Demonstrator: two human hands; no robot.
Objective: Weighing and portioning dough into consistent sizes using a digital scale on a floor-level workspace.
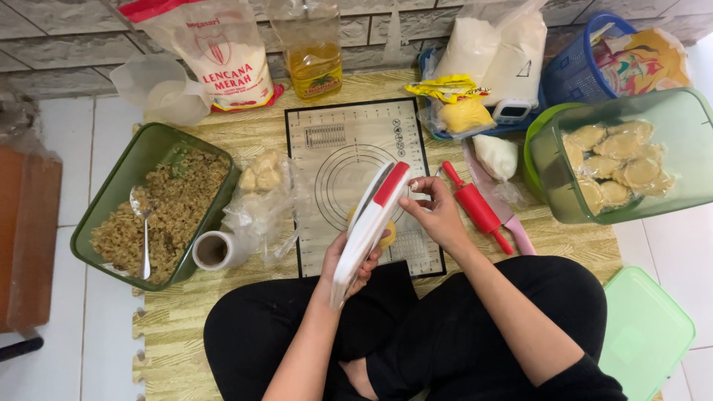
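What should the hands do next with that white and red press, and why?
Probably open the white and red press flat over the mat. The left hand holds it on edge, the right hand pinches at its rim, and a yellow dough piece lies just beneath it.

Woven floor mat (223, 308) (yellowish) carries baking mat (349, 141), green tub (122, 186), rolling pin (477, 208).

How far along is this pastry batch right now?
Done: a heap of folded pastries sits in the clear green tub. In hand: the left hand holds a white-and-red press mould, the right hand at its edge, yellow dough peeking behind it. Left: much filling in the green tray, plus bagged dough balls.
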